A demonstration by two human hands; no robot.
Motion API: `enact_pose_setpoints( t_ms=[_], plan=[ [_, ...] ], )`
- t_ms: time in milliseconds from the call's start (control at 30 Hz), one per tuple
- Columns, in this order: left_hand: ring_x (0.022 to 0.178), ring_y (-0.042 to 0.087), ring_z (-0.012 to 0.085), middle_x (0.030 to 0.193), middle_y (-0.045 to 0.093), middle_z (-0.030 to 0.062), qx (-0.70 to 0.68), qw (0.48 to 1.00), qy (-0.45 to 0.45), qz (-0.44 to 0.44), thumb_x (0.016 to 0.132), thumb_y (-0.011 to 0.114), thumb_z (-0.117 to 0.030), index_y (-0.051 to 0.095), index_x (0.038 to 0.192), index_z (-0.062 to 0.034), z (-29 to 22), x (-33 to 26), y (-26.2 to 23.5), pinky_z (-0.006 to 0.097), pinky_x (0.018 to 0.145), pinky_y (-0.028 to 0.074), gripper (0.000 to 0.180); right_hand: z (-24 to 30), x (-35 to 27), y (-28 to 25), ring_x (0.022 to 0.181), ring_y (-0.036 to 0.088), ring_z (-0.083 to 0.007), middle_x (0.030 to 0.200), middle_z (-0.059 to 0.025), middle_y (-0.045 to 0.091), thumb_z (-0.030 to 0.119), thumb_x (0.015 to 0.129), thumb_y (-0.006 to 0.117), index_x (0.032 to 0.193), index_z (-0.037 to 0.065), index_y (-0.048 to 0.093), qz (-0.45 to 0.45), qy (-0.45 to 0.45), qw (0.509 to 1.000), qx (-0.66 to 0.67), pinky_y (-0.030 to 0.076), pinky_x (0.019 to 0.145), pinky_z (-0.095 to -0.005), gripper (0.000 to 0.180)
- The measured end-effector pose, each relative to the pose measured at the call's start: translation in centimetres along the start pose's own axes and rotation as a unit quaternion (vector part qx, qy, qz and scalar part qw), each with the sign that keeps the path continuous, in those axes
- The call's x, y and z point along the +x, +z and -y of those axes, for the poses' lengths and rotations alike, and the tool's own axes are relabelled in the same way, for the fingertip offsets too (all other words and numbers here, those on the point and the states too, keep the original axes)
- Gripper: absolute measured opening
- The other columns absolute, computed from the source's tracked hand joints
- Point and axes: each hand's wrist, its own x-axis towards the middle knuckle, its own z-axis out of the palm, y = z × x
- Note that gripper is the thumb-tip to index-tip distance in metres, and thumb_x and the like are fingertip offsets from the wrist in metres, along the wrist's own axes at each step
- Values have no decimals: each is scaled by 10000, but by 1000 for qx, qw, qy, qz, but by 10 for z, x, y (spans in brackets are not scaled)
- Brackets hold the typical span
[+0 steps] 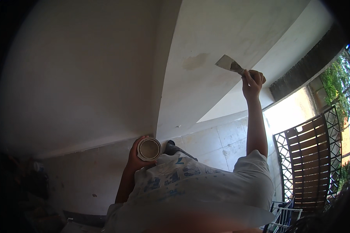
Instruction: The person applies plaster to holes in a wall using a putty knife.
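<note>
"What did the right hand (253, 82) grip?"

"A scraper (230, 64), clasped by its handle; the blade stood before the pale wall (217, 27), near its right edge."

"And the left hand (134, 156)?"

"Curled around a round container (149, 148), just below the wall's lower left corner. A beige patch (196, 61) marked the wall, left of the blade."

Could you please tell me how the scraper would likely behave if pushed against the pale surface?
The scraper would probably flex slightly, since its broad blade looks thin and metallic. It is likely light, as the right hand alone holds it by the handle.
</note>
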Motion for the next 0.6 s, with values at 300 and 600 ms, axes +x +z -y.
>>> enact_pose_setpoints(
  t_ms=[300,600],
  plan=[
    [1368,520,288,1477,522,168,-2,1000,12,-1,508,1039,-238,396,1487,-27,-3,4,11,442,1152,429,1190,79,44,40,868,592,-156,930,38,643,171,697,887,1125,333,754,45,-74,995,43,305,790,-373,477],
    [1382,504,290,1489,510,162,-5,1000,-1,10,500,1042,-222,399,1490,-25,1,-6,7,447,1170,410,1197,-30,-5,-29,871,577,-198,919,19,644,103,743,855,1085,236,786,38,13,996,-73,372,802,-375,374]
  ],
)
